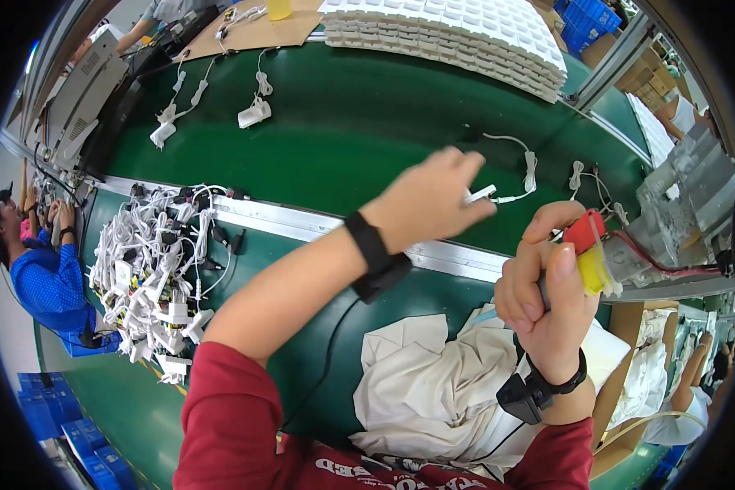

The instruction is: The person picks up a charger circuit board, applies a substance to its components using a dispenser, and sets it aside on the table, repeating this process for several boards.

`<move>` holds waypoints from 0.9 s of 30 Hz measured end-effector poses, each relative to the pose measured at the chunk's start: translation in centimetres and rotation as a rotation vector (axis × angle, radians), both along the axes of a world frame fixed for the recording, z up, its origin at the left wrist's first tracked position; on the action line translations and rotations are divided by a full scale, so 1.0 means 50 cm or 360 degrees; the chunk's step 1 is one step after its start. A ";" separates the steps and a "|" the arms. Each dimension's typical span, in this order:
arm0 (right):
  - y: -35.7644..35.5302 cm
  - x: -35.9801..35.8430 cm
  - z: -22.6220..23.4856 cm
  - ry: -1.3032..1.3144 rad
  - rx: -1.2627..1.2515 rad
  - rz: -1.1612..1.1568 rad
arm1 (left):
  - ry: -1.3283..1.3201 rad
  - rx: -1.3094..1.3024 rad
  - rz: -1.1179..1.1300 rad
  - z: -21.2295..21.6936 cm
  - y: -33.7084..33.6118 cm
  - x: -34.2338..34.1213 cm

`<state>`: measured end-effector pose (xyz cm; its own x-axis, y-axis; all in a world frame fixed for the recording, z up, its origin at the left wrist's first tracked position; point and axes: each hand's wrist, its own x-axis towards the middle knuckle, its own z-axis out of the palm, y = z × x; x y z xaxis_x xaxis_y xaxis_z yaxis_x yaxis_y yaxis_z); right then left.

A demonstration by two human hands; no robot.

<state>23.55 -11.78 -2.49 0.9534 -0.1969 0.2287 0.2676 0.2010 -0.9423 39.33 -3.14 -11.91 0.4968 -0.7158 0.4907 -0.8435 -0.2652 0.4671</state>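
Observation:
My left hand [433,196] reaches over the green belt, slightly blurred, its thumb and fingers apart. A white adapter [481,194] with a coiled white cable [530,170] lies just past the gap between thumb and fingers; I cannot tell whether they touch it. At the right, my right hand [551,282] is raised with curled fingers. Its thumb and index finger close on a red and yellow block [586,241], from which red wires run right to a plastic-wrapped fixture [678,200]. What lies inside the palm is mostly hidden.
A heap of white adapters [151,278] lies left, beside the metal rail [294,219]. More adapters [254,113] sit on the belt. White trays [457,33] are stacked at the back. Cream cloth [433,376] lies in front of me. A co-worker [45,273] sits far left.

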 end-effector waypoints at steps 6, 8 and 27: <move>-0.004 -0.008 -0.003 0.0053 0.0147 0.0026 | 0.0139 0.0551 0.1141 0.097 0.170 0.211; -0.001 -0.004 -0.007 0.0044 0.0148 0.0039 | 0.0217 0.0571 0.1519 0.072 0.247 0.290; 0.011 -0.002 0.001 0.0025 0.0077 0.0011 | 0.1036 -0.0352 0.0837 0.042 0.203 0.066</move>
